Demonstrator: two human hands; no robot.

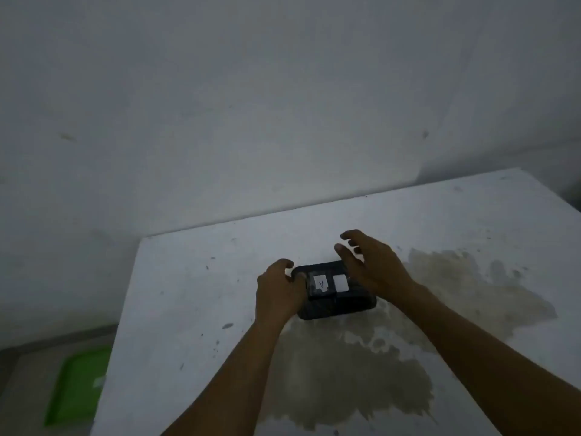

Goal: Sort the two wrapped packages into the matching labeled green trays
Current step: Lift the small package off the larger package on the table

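Left hand (278, 289) fingers curled against the black wrapped package (334, 292) mid-frame on the white table (188, 294); right hand (369, 267) spread wide, just clear. Green tray (78, 385) lower left. Risk: one-sided grip, slick wrap slips.

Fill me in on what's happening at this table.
A person is reaching with both bare hands for black wrapped packages on a stained white table. The top white label reads "A". The left hand touches the left end; the right hand hovers open at the right end. Nothing is lifted yet. One green tray lies low, off the table's left edge.
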